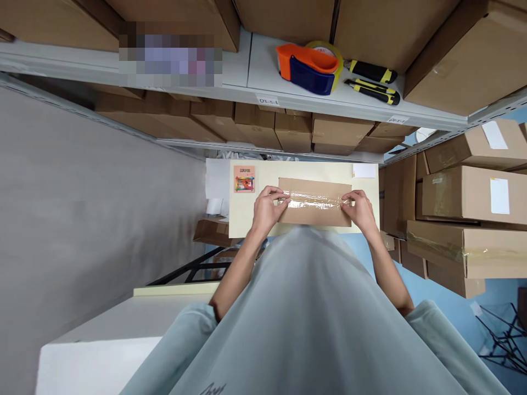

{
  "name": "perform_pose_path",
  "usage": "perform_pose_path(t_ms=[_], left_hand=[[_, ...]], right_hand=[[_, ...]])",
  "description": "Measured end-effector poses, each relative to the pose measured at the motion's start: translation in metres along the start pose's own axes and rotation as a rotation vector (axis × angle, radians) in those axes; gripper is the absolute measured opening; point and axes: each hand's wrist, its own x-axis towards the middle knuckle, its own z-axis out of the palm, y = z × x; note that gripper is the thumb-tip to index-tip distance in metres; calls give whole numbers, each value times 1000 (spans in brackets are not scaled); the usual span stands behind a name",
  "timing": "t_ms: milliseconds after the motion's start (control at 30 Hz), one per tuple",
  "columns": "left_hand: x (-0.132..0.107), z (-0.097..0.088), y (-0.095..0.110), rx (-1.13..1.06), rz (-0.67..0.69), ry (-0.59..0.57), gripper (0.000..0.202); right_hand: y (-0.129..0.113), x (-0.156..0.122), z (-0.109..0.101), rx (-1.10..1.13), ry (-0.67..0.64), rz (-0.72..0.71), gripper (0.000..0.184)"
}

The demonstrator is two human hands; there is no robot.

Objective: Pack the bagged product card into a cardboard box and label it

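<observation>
On the cream table [321,169], left hand [267,209] and right hand [360,210] pinch the carton [315,217]; uneven pulling could wrinkle its tape [315,202].

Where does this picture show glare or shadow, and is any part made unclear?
Head view: glare streaks the clear tape on the cardboard box; head view: soft dark patches shade the grey wall; head view: coarse pixelation hides something at the upper shelf.

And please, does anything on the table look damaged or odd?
Perhaps the tape on the box: its shine breaks into uneven streaks, as if wrinkled, though glare may exaggerate this.
</observation>
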Motion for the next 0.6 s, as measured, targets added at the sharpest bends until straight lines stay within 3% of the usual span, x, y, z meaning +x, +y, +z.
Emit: perform_pose_path(t_ms=[333, 600], left_hand=[[10, 1, 8, 47, -235, -43, 20], [15, -4, 7, 20, -261, -95, 23]], right_hand=[[-27, 10, 1, -251, -117, 100, 16], [-23, 5, -3, -199, -168, 70, 18]])
